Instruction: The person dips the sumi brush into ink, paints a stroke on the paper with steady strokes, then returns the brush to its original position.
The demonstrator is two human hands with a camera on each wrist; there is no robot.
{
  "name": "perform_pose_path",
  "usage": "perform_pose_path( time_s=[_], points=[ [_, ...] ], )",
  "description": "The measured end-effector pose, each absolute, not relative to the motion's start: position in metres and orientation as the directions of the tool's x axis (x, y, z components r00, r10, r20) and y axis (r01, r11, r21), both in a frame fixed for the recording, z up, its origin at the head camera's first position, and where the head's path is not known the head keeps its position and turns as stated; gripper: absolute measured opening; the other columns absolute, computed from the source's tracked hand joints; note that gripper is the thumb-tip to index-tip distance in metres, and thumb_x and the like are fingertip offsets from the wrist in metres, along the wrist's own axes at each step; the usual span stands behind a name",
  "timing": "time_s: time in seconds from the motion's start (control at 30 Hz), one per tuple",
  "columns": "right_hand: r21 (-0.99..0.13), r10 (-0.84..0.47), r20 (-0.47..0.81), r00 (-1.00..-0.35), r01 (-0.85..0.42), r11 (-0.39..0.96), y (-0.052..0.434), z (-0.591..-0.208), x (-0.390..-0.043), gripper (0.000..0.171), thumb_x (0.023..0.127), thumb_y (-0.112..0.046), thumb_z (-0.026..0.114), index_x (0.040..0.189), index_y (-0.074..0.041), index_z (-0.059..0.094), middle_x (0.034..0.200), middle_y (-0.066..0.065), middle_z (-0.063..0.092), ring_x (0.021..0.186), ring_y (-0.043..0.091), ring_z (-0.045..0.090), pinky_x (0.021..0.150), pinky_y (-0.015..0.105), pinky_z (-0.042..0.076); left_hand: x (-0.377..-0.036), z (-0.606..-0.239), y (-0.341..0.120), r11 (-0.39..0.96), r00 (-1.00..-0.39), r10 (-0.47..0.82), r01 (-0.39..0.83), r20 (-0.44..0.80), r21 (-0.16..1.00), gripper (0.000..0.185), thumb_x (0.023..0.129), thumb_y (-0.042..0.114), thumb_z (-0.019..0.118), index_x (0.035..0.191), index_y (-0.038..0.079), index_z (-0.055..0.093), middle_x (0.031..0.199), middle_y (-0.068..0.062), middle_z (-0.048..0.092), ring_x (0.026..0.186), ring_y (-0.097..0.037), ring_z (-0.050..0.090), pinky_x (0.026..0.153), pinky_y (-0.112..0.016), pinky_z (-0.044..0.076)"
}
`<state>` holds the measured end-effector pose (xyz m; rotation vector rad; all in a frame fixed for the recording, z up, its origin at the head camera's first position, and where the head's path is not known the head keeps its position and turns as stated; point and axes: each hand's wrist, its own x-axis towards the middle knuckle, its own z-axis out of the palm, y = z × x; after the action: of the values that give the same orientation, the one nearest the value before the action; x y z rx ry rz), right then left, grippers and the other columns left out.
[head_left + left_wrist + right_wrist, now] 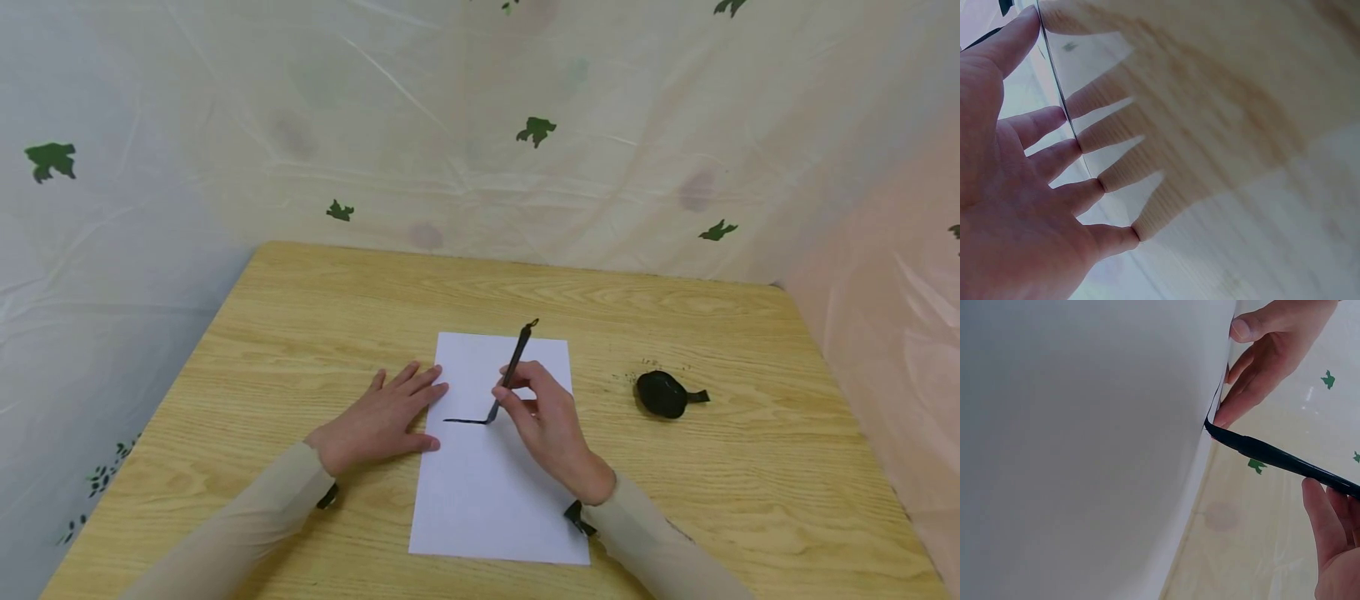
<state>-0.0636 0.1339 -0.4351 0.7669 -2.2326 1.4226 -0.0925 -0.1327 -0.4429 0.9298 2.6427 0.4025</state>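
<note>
Spanning corner: wooden table point(315, 333), bird-print sheeting point(450, 125) behind

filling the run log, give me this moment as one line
left hand: flat on sheet of paper edge | right hand: holds ink brush, tip on paper at end of black stroke | ink dish: on table, right of paper

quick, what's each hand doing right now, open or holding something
Left hand: open, fingers straight, resting flat on the table with fingertips at the paper edge.
Right hand: holding the black brush, its tip on the paper.
</note>
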Motion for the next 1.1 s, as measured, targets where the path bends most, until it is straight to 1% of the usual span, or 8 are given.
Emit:
perform_pose_path(
  time_s=[1.1],
  points=[
    [-0.698,-0.219,0.589,-0.778,-0.627,0.347,0.1418,-0.4363,-0.0618,0.031,0.089,0.013,0.073,0.113,-0.001,0.061,0.099,0.008,0.070,0.093,0.027,0.074,0.067,0.023,0.060,-0.0919,-0.4434,-0.1325,0.752,-0.742,0.640,0.551,-0.199,0.363,0.081,0.096,0.052,0.069,0.161,0.013,0.040,0.171,-0.006,0.024,0.158,-0.036,0.012,0.117,-0.073,0.014]
  ],
)
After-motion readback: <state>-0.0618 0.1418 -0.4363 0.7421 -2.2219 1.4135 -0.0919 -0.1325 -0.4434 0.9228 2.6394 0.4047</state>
